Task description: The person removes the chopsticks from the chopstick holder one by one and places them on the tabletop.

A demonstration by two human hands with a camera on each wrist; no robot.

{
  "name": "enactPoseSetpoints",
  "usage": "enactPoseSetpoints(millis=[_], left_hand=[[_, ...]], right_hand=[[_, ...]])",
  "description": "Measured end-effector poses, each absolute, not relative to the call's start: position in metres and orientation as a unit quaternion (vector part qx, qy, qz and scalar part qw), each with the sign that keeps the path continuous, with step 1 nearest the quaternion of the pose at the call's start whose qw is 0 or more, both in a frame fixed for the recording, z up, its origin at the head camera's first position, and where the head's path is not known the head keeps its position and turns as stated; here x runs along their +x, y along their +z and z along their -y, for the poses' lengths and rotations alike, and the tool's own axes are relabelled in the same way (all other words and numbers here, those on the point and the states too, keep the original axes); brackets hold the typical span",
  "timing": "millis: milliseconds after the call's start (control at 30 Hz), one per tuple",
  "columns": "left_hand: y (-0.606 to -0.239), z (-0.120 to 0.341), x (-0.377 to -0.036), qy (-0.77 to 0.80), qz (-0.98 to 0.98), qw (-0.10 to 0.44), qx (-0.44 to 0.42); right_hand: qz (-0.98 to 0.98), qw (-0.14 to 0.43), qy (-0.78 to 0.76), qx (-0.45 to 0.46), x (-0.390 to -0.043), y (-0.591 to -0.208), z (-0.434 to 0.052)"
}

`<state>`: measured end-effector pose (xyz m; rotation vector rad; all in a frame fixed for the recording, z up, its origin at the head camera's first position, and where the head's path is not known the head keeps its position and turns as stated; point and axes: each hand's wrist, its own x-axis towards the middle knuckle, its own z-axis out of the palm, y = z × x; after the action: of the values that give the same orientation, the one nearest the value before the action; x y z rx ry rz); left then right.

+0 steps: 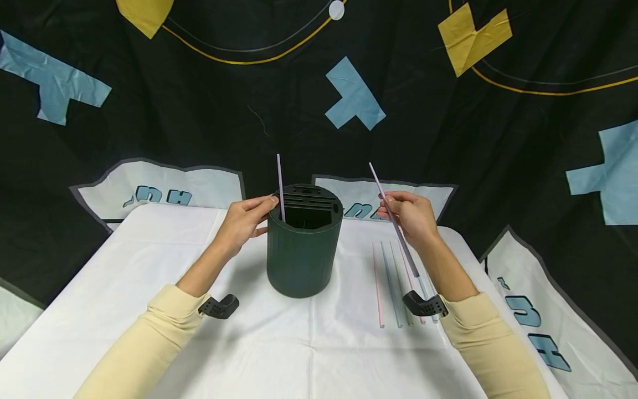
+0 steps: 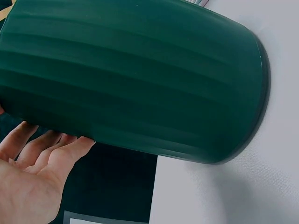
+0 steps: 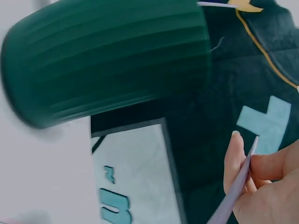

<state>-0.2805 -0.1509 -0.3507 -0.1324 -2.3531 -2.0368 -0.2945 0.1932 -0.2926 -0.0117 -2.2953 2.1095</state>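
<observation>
Sleeves, cream, at the lower frame edge; two hands flank a dark green holder (image 1: 304, 252) at centre, one straw held aloft.

Right hand (image 1: 411, 219), centre-right, pinches a pale lilac straw (image 1: 394, 221) between thumb and fingertips; its long axis slants up-left to down-right, upper tip leaning toward the holder, which lies just left of that hand. Left hand (image 1: 244, 221) rests with fingers straight against the holder's left rim, steadying, not clenched. Holder: ribbed matte plastic cylinder, upright, slotted insert at the mouth, a second thin straw (image 1: 281, 188) standing near-vertical inside its left edge. Loose straws (image 1: 391, 282), red, blue and pale, lie parallel on the smooth white tablecloth (image 1: 309, 343) below the right hand. Backdrop (image 1: 199, 111), upper frame: black crinkled sheet with blue and yellow shapes.
</observation>
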Motion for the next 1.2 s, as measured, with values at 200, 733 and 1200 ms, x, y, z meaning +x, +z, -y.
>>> enactPoseSetpoints(millis=[200, 733, 1200], left_hand=[[-0.351, 0.151, -0.280, -0.653, 0.756, 0.015, -0.042], [-0.351, 0.150, -0.279, -0.658, 0.751, 0.016, -0.041], [-0.352, 0.151, -0.278, -0.655, 0.754, 0.017, -0.042]], right_hand=[[0.772, -0.014, 0.635, -0.017, -0.298, -0.319, -0.192], [0.738, -0.032, 0.670, -0.080, -0.303, -0.388, -0.181], [0.696, -0.038, 0.712, -0.084, -0.303, -0.414, -0.176]])
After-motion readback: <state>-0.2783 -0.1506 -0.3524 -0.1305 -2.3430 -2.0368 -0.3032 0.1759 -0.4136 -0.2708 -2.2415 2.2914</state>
